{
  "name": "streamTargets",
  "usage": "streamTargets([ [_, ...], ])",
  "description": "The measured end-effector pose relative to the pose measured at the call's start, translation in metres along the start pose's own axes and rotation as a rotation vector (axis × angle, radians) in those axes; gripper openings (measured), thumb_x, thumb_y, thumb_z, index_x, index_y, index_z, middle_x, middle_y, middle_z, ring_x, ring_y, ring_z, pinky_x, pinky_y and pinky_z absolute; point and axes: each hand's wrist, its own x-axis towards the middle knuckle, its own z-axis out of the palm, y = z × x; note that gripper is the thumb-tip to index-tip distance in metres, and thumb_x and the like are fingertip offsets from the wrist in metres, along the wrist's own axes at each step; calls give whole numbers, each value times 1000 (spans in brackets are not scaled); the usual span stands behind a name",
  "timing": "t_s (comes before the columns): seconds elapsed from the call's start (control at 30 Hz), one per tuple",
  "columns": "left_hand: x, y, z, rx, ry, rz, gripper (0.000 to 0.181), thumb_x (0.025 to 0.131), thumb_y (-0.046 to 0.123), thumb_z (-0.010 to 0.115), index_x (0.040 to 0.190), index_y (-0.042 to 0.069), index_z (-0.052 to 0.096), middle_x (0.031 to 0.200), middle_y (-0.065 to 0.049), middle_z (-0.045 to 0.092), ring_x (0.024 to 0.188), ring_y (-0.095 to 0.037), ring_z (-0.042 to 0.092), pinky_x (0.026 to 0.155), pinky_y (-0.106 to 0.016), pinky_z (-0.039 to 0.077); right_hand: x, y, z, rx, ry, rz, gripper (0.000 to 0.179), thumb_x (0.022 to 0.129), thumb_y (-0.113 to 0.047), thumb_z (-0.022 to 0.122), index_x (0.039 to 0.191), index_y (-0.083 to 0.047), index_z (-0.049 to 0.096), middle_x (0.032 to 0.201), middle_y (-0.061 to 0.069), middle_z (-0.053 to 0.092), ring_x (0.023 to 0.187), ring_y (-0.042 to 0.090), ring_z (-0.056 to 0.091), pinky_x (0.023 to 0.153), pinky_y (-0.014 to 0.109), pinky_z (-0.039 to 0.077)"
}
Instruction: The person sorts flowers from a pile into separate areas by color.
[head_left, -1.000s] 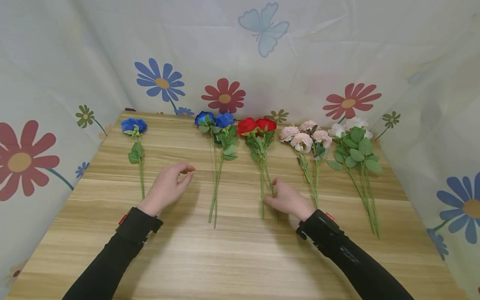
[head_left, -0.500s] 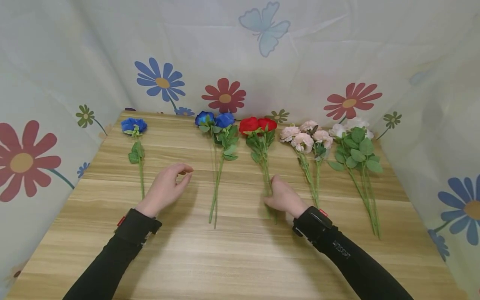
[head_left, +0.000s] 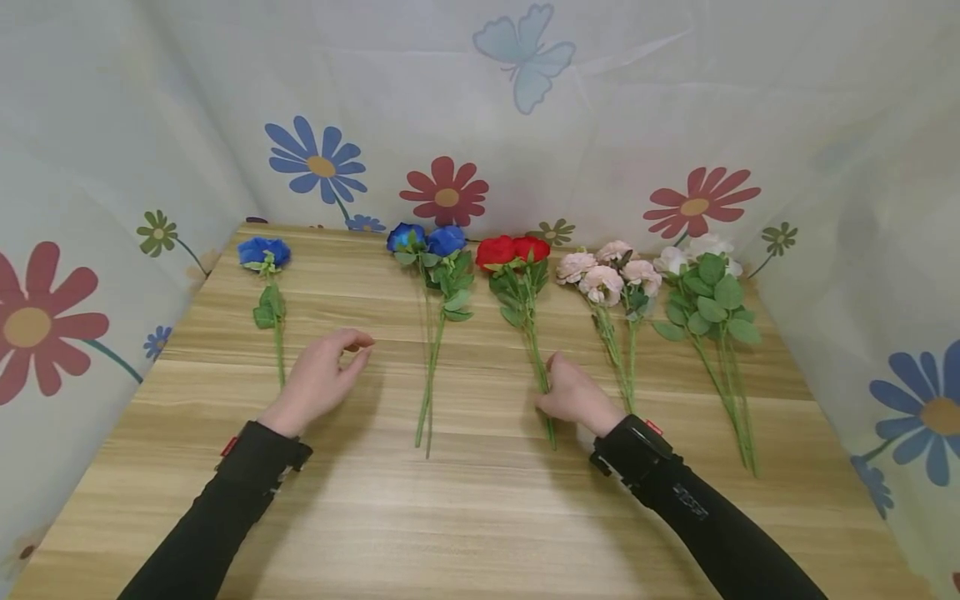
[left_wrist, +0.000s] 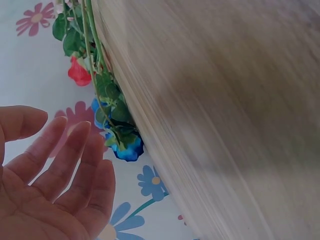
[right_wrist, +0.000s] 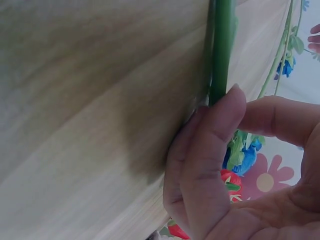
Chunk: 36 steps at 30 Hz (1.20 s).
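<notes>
Two red roses (head_left: 497, 252) lie side by side on the table, their green stems crossing close together. My right hand (head_left: 576, 393) pinches these stems near their lower half, thumb and fingertips meeting at the green stem (right_wrist: 223, 50) in the right wrist view. The stem lies close along the wood there, partly hidden behind my fingers. My left hand (head_left: 318, 379) hovers over the table with loosely bent fingers and holds nothing. It is between a single blue rose (head_left: 264, 252) on the left and a pair of blue roses (head_left: 446, 242) on its right.
Right of the red roses lie several pale pink flowers (head_left: 602, 285), then white roses (head_left: 705, 250) with broad leaves. The wooden table (head_left: 420, 525) meets a flower-printed cloth (head_left: 600, 125) at the back and both sides.
The two red rose stems, apart a second ago, have been drawn together in my right hand. My left hand has drifted slightly left, with its fingers much the same.
</notes>
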Motion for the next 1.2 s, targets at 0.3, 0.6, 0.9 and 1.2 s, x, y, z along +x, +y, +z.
streamTargets([
  [0.3,-5,-2,-8,13,7,-30,27,97,18,52,118,2,61,114,-16,62,105,-33,57,81,-49,49,-12,-1,-1,50,48,-40,55,90,-20,61,132,6,37,61,2,43,47,14,39,45,26,30],
  [0.6,-14,-5,-23,79,53,-97,25,96,16,52,111,0,63,100,-18,65,88,-32,61,70,-47,50,-23,-12,1,335,187,-250,30,90,-7,57,117,4,51,86,11,56,70,20,52,61,29,41],
  [0.9,-28,-23,-46,138,38,-222,26,96,18,52,109,-1,63,96,-19,65,81,-32,62,65,-45,48,-29,-35,2,828,4,-242,25,94,-9,52,116,2,51,94,19,56,77,24,54,67,30,48],
  [1.2,-38,-42,-72,155,-16,-349,32,96,23,48,109,-3,60,98,-23,63,83,-35,60,66,-47,46,-26,-57,3,1154,-140,-194,20,98,-9,48,115,1,45,94,9,52,82,15,53,70,21,48],
])
